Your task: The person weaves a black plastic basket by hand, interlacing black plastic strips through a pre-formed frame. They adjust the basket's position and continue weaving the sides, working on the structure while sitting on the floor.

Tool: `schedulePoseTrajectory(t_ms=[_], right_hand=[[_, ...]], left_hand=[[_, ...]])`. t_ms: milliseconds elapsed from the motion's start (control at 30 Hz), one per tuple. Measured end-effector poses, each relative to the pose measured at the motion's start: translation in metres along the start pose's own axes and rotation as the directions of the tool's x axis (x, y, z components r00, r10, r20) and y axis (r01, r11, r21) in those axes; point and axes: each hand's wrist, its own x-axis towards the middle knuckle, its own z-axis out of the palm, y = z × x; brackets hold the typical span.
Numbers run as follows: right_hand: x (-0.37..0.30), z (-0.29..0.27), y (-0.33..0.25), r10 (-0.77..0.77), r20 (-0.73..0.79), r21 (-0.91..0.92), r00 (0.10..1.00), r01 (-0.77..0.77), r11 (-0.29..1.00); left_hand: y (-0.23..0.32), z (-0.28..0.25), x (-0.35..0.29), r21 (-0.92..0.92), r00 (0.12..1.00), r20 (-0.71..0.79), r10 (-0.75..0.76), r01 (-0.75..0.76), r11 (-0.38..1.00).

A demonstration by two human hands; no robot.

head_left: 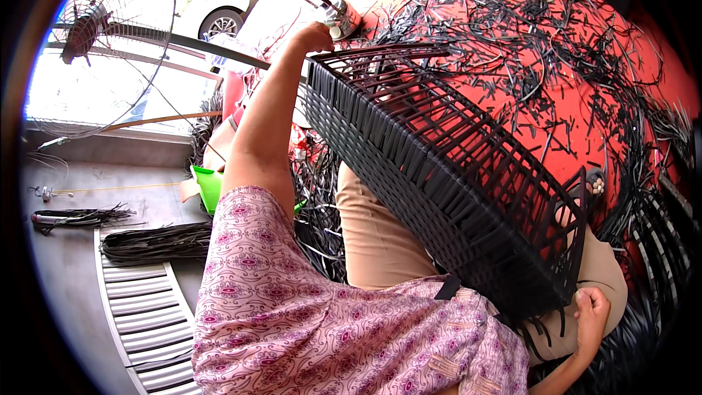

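Across my lap lies a long black woven frame (409,153), tilted from upper left to lower right. Its near side is densely woven from flat plastic strips, while the far side is open bars. At its upper left corner is my left hand (316,36), arm stretched out, beside a clear jar (346,20) with a dark handle. The fingers there are small and partly hidden, so their grip is unclear. By the lower right corner, my right hand (594,313) has its fingers curled in near loose strip ends. Whatever they pinch does not show.
Cut black strips (534,44) litter the red floor (468,110). At left stand a wire fan (91,25) and a slatted metal rack (142,300) with a strip bundle (157,241). A green container (208,189) sits by my left arm. Outside, a car wheel (221,23) is visible.
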Motion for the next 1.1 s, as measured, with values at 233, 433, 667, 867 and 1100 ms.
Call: schedulePoseTrajectory(t_ms=[233,433,667,867,1100], right_hand=[[0.002,0.002,-0.001,0.02,0.002,0.001,1.0,-0.02,1.0],[0.004,0.003,0.003,-0.034,0.003,0.003,0.999,0.034,0.999],[0.004,0.003,0.001,-0.041,0.006,0.012,0.999,0.041,0.999],[0.001,0.005,-0.004,-0.039,-0.012,0.0,0.999,0.039,0.999],[0.001,0.003,-0.007,-0.029,0.007,0.026,1.0,0.029,0.999]], left_hand=[[-0.008,-0.003,-0.011,-0.282,0.998,-0.054,0.036,-0.05,0.958],[-0.002,0.001,-0.022,-0.297,0.996,-0.052,0.067,-0.08,0.951],[0.0,0.004,-0.017,-0.151,0.999,-0.034,-0.003,-0.002,0.988],[0.033,0.011,-0.018,0.411,0.993,-0.104,0.048,-0.001,0.912],[0.02,0.047,-0.01,0.418,0.931,-0.363,0.045,0.119,0.901]])
